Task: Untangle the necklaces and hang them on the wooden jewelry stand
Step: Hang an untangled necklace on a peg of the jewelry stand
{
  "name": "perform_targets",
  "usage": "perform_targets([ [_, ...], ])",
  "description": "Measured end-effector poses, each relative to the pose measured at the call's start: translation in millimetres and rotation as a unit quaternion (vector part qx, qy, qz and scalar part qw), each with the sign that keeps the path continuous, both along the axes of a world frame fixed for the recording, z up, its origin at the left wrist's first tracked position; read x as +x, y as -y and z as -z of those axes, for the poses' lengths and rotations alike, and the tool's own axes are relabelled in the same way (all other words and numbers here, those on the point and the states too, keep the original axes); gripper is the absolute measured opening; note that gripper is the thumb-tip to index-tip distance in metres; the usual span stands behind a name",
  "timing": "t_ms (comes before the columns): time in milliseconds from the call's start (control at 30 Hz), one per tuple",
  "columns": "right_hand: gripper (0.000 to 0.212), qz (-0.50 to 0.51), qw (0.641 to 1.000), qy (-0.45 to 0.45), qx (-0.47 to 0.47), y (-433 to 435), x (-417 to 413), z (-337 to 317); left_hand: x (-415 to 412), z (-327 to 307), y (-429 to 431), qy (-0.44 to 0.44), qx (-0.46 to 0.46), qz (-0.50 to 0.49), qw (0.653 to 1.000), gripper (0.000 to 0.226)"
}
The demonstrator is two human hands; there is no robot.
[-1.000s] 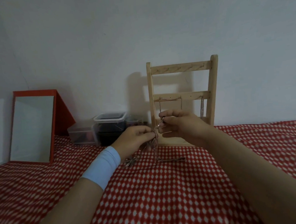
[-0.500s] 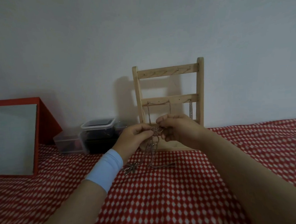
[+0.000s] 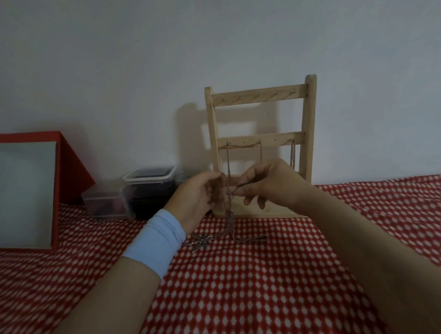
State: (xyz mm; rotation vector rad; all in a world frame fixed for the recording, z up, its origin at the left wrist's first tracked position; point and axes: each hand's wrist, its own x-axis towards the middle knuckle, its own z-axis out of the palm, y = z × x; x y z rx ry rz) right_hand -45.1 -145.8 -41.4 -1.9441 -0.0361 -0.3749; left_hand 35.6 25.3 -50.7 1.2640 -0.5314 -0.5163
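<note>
My left hand (image 3: 198,196) curls its fingers round the thin, silver-coloured tangled necklaces (image 3: 228,210). My right hand (image 3: 269,184) pinches the same strands between thumb and forefinger just beside it. Both are in front of the lower part of the pale, ladder-shaped wooden jewelry stand (image 3: 306,135).

From the two grips the chains hang straight down in a twisted bundle and trail onto the red-and-white checked cloth (image 3: 248,294). A spiky, dragonfly-like metal pendant (image 3: 200,241) lies there below my left wrist, with a slack loop of chain (image 3: 252,239) to its right.

I judge these to be very light and wholly limp, with no stiffness to push against. The fine links look slippery and likely to snag on each other. A hard pull would probably tighten the knot or strain a link, so I want fingertip holds close on either side of the tangle, teasing one strand loose. The pendant seems to be the only real weight, and it is best left resting on the cloth so it does not swing.

For hanging, I would hold a freed chain near the top of its loop. I would also mind the hung chains (image 3: 242,146) on the middle bar, which are easily brushed off.
</note>
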Motion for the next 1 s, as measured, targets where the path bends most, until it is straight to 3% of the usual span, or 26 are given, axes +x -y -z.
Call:
perform_targets([
  [100, 0.011, -0.006, 1.000, -0.003, 0.013, -1.7, -0.2, 0.5, 0.8, 1.8, -3.7, 0.007, -0.002, 0.026, 1.000, 0.028],
  [200, 0.018, -0.022, 0.999, -0.031, 0.021, -3.5, -0.3, -0.3, -0.5, 3.8, -7.4, 0.105, 0.058, 0.027, 0.992, 0.029],
  [300, 0.044, -0.019, 0.997, -0.069, 0.035, -6.3, 0.2, -1.0, -6.1, 4.6, -5.3, 0.240, 0.133, 0.005, 0.962, 0.032],
  [400, 0.070, -0.003, 0.995, -0.085, 0.059, -7.2, -1.5, -1.2, -9.0, 3.1, -5.8, 0.291, 0.150, -0.011, 0.945, 0.032],
  [567, 0.035, -0.059, 0.988, -0.100, 0.101, -5.5, -1.4, 1.6, -4.6, 6.0, -6.8, 0.349, 0.161, -0.091, 0.919, 0.022],
  [667, 0.029, -0.093, 0.979, -0.118, 0.140, -6.7, -0.4, 4.6, -1.5, 6.1, -4.8, 0.375, 0.157, -0.127, 0.904, 0.008],
  [733, 0.028, -0.062, 0.979, -0.117, 0.157, -5.3, -1.7, 2.6, 2.0, 4.4, -6.6, 0.374, 0.186, -0.126, 0.900, 0.005],
  [900, 0.007, 0.069, 0.991, -0.114, -0.012, 12.0, -5.1, -2.1, 6.1, -7.1, -12.8, 0.249, 0.149, -0.154, 0.945, 0.010],
  [1000, 0.007, 0.017, 0.948, -0.231, -0.219, 13.1, -10.3, -8.6, 3.8, -15.6, -15.1, 0.192, 0.078, -0.147, 0.967, 0.013],
])
